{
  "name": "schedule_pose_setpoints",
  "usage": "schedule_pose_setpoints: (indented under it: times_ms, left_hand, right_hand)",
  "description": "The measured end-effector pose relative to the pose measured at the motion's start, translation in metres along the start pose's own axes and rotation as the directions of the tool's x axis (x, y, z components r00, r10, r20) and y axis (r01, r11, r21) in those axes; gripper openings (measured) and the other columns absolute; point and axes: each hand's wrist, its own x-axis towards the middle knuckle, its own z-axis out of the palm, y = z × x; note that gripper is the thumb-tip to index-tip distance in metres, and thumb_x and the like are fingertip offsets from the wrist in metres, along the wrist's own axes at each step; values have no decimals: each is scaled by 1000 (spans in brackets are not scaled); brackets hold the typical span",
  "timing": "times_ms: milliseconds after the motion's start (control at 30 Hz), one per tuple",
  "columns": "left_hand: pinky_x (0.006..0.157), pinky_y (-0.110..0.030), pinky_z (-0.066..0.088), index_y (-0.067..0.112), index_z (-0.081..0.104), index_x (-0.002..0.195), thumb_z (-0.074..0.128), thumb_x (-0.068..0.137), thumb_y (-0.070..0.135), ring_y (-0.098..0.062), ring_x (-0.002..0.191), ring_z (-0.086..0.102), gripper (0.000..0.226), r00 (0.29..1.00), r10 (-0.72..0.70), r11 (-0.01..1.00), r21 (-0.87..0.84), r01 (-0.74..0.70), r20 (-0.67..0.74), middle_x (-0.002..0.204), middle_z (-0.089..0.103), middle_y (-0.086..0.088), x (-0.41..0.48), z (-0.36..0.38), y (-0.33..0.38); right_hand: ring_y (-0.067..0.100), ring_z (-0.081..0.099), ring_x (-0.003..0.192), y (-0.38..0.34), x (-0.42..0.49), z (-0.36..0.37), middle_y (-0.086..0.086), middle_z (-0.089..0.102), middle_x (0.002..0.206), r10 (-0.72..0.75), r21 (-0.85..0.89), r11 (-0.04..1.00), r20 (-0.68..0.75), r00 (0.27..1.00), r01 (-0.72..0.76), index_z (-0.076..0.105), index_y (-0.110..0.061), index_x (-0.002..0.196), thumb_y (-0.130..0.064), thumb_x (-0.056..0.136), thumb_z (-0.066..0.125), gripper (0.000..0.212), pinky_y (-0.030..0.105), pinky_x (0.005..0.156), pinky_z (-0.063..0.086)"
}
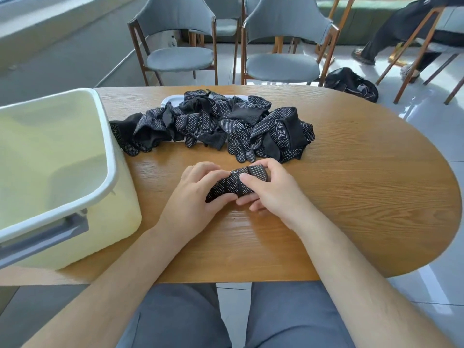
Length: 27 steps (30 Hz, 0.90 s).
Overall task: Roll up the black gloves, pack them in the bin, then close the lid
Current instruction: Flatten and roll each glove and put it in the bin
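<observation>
Rolled glove (238,183) at table centre, long axis running 8 to 2 o'clock, one roll only. Left hand (198,194) clasps its 8 o'clock end, right hand (266,189) pinches 2 o'clock end; both grasping. Bin (110,156) open, looks empty, at 9 o'clock from roll, left hand nearer. Loose glove pile (226,124) at 12 o'clock, count unclear, atop white lid (173,98). One bin, one lid, one wooden table (351,197).

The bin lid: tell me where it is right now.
In the head view the white lid lies flat on the far side of the table, mostly buried under the pile of black gloves, right of the open bin.
</observation>
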Motion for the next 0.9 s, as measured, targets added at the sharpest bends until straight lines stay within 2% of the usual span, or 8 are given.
schedule_pose_setpoints:
  times_ms: [100, 167, 300, 367, 533, 633, 767, 900]
  left_hand:
    - [83, -22, 48, 25, 55, 130, 76, 83, 51, -10, 89, 57, 58, 957, -288, 954, -97, 282, -48, 97, 58, 4, -4, -12, 20]
    - [69, -25, 52, 29, 43, 136, 74, 86, 51, -9, 71, 64, 63, 861, -498, 815, -284, 506, 104, 78, 67, 2, -4, -17, 35]
    - [64, -34, 59, 16, 43, 140, 70, 92, 38, -27, 85, 76, 59, 653, -559, 184, -691, 698, 511, 96, 77, -12, 8, -15, 49]
    - [66, -30, 58, 14, 51, 133, 67, 95, 36, -25, 95, 75, 47, 633, -538, 36, -736, 676, 556, 108, 77, -11, 19, -16, 53]
    - [68, -24, 52, 15, 65, 124, 70, 94, 23, -14, 88, 70, 32, 666, -593, 90, -785, 613, 452, 111, 76, -2, 42, -20, 60]
    - [71, -25, 53, 15, 67, 121, 72, 92, 22, -13, 92, 68, 29, 697, -591, 156, -790, 593, 406, 113, 76, -1, 51, -31, 70]
    - [83, -32, 57, 13, 69, 113, 72, 91, 15, -17, 101, 72, 22, 746, -588, 217, -826, 519, 314, 109, 77, -2, 63, -67, 85]
    - [79, -27, 60, 11, 69, 112, 77, 82, 12, -17, 100, 74, 31, 797, -555, 314, -828, 465, 237, 106, 77, -1, 61, -119, 86]
  right_hand:
    - [24, 78, 75, 0, -1, -4, 5, 75, 104, -24, 127, 991, -48, 999, 30, 51, -19, 121, -21, 99, 66, 26, 32, 57, 56]
    - [25, 79, 77, -3, 0, -9, 6, 75, 104, -50, 172, 983, -73, 996, 62, 51, -19, 119, -19, 99, 67, 25, 34, 60, 59]
    - [28, 78, 79, -7, 1, -14, 9, 75, 108, -99, 183, 977, -80, 992, 112, 53, -19, 122, -20, 97, 70, 30, 34, 59, 58]
    - [28, 78, 79, -8, 0, -16, 8, 75, 109, -123, 155, 979, -82, 989, 135, 55, -20, 121, -21, 95, 72, 31, 34, 57, 56]
    - [16, 77, 85, -14, -7, -26, 2, 73, 110, -152, 70, 985, -75, 986, 157, 58, -26, 116, -34, 95, 71, 26, 30, 60, 56]
    - [11, 74, 81, -31, -14, -34, 5, 73, 101, -169, 145, 973, -77, 983, 179, 65, -21, 110, -49, 99, 60, 29, 41, 66, 62]
    - [28, 75, 87, -59, -21, -37, 11, 76, 97, -275, 157, 947, -51, 960, 280, 64, -18, 108, -34, 100, 66, 19, 44, 74, 62]
    - [22, 76, 88, -92, -24, -24, 7, 77, 96, -328, 215, 924, 28, 944, 315, 64, -13, 106, -22, 93, 76, 20, 35, 71, 62]
